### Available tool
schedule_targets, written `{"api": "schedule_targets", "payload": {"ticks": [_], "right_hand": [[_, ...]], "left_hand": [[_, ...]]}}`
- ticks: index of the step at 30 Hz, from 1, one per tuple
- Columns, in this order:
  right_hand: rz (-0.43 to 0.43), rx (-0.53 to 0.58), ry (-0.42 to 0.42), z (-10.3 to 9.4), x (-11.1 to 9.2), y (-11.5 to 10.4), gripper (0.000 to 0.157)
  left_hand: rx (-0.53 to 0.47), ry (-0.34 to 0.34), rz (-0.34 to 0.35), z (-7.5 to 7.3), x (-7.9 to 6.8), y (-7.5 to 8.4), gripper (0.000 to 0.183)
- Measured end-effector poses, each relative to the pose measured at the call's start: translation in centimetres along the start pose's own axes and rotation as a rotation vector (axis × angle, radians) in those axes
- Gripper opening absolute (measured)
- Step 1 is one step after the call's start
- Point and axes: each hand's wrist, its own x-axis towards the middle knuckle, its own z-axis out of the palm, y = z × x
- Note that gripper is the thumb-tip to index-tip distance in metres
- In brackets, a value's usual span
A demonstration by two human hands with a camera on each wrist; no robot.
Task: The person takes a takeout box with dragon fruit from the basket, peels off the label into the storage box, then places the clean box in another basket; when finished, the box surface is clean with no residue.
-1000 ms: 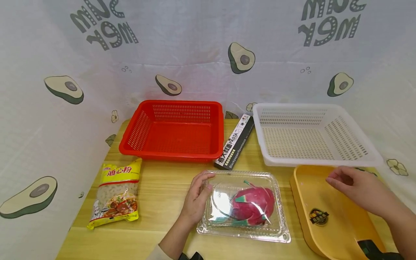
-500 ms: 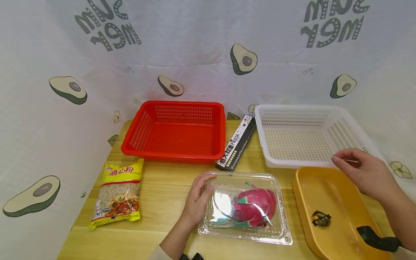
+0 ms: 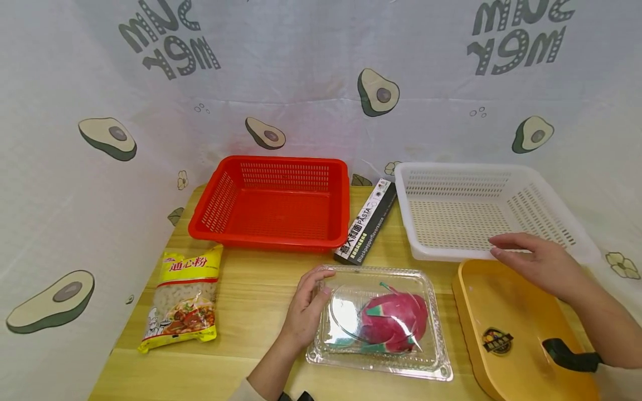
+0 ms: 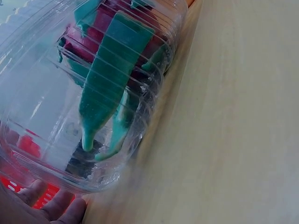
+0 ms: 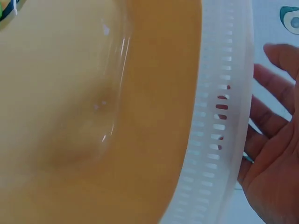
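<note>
A clear plastic clamshell box [image 3: 346,356] lies on the table, front centre. Inside it shows a pink dragon fruit [image 3: 393,323] with green scales, seen close up through the wall in the left wrist view. My left hand [image 3: 305,312] holds the box's left edge, thumb by the lid and fingers along the far side. Over the near rim of the white basket [image 3: 451,256] is my right hand [image 3: 546,267], empty, fingers spread from the thumb. Its fingers [image 5: 266,116] show just beyond that rim in the right wrist view. A yellow tray [image 3: 526,340] with a round sticker lies below it.
A red basket [image 3: 281,242] stands at the back left. Between the baskets lies a black and white pasta box [image 3: 368,223]. A yellow bag of macaroni [image 3: 183,301] rests at the left. A printed white cloth [image 3: 311,67] hangs behind the table.
My right hand has moved up from over the yellow tray to the white basket's near rim, then left, and its fingers have parted. The left hand keeps its place on the clear box.
</note>
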Motion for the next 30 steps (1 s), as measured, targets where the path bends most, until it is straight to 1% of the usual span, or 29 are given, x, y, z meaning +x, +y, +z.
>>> {"api": "schedule_targets", "payload": {"ticks": [3, 7, 12, 19, 30], "right_hand": [[-0.024, 0.000, -0.050, 0.1, 0.1, 0.0, 0.050], [-0.023, -0.034, -0.091, 0.4, 0.1, -0.1, 0.051], [-0.036, -0.050, -0.075, 0.7, 0.1, 0.0, 0.049], [-0.049, -0.027, -0.055, 1.0, 0.1, 0.2, 0.046], [-0.056, -0.014, -0.027, 1.3, -0.1, 0.2, 0.045]], "left_hand": [[0.006, 0.000, 0.001, 0.0, 0.0, -0.1, 0.032], [0.005, -0.002, 0.002, 0.1, 0.0, -0.1, 0.032], [-0.002, -0.001, 0.003, 0.0, 0.0, -0.1, 0.032], [-0.011, 0.000, 0.015, 0.0, 0.0, -0.2, 0.032], [-0.014, -0.004, 0.014, 0.0, -0.1, -0.2, 0.032]]}}
